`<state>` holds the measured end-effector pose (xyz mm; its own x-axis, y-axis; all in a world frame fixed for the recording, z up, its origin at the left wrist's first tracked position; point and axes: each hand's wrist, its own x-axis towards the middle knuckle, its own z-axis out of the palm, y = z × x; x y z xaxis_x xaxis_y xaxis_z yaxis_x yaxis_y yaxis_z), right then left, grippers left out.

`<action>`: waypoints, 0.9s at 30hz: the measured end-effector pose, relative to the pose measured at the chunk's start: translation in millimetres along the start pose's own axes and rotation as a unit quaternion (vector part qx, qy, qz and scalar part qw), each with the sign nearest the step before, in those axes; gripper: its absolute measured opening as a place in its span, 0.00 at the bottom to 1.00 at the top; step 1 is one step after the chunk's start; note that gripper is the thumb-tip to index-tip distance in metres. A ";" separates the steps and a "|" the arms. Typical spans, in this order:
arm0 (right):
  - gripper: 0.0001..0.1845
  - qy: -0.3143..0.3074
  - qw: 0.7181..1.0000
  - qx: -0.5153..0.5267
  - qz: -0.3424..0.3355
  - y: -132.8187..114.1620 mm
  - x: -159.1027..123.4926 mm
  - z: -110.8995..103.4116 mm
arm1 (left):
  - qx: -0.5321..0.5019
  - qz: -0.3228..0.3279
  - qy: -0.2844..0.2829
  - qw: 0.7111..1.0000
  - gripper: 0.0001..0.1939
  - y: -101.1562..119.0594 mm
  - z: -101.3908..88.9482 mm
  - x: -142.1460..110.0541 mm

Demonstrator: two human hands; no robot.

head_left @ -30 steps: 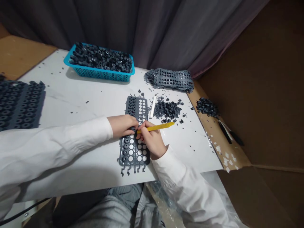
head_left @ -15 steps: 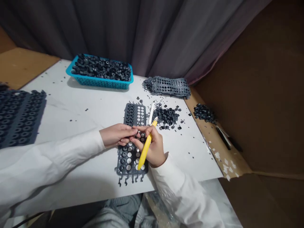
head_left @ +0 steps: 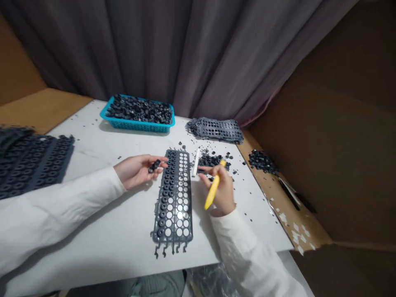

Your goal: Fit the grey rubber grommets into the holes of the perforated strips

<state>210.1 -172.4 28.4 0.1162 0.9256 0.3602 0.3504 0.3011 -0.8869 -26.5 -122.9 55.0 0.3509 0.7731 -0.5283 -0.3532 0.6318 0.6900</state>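
Observation:
My left hand [head_left: 137, 171], palm turned up and fingers curled, holds a few small black rubber pieces [head_left: 154, 166]. It is just left of a long dark rubber sheet [head_left: 174, 194], which has raised rings along its left and round holes showing white along its right. In my right hand [head_left: 224, 189] a yellow pen-shaped tool [head_left: 213, 187] lies between the fingers, slanting over the hand. Thumb and forefinger reach toward a pile of small black pieces [head_left: 210, 159]; whether they pinch one I cannot tell. A white pen-like stick [head_left: 196, 161] lies between sheet and pile.
A blue basket [head_left: 139, 125] full of black pieces stands at the back. Stacked perforated sheets [head_left: 219, 129] lie right of it, and ringed sheets [head_left: 34, 165] at the left. More black pieces [head_left: 262, 161] and dark-handled tools [head_left: 289, 194] lie on the cardboard at right.
My hands have parted from over the sheet. The left moved left with black pieces showing in it; the right moved right toward the pile, still with the yellow tool. The view has tilted up.

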 end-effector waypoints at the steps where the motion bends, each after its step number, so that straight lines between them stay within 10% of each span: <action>1: 0.16 0.010 0.999 -0.040 -0.003 6.4 12.2 -12.3 | 0.024 0.055 0.028 0.998 0.13 14.0 -4.0 4.4; 5: 0.16 0.070 0.972 -0.223 0.016 37.6 57.1 -50.2 | 0.205 0.291 0.177 0.918 0.14 79.8 -30.2 37.4; 14: 0.15 0.161 0.964 -0.211 -0.030 54.4 59.3 -48.7 | 0.522 0.447 0.280 0.671 0.18 169.2 -86.7 107.4; 22: 0.13 0.213 0.977 -0.011 -0.018 41.7 49.8 -45.1 | 0.621 0.384 0.310 0.609 0.23 173.4 -103.1 133.5; 27: 0.23 0.040 0.990 0.137 0.019 29.0 27.0 -14.2 | 0.660 0.345 0.305 0.593 0.24 177.9 -107.2 130.2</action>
<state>236.5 -141.9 16.5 0.2023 0.9193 0.3375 0.0808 0.3278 -0.9413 -136.6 96.1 55.9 -0.0035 0.9529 0.3032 0.8983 -0.1302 0.4196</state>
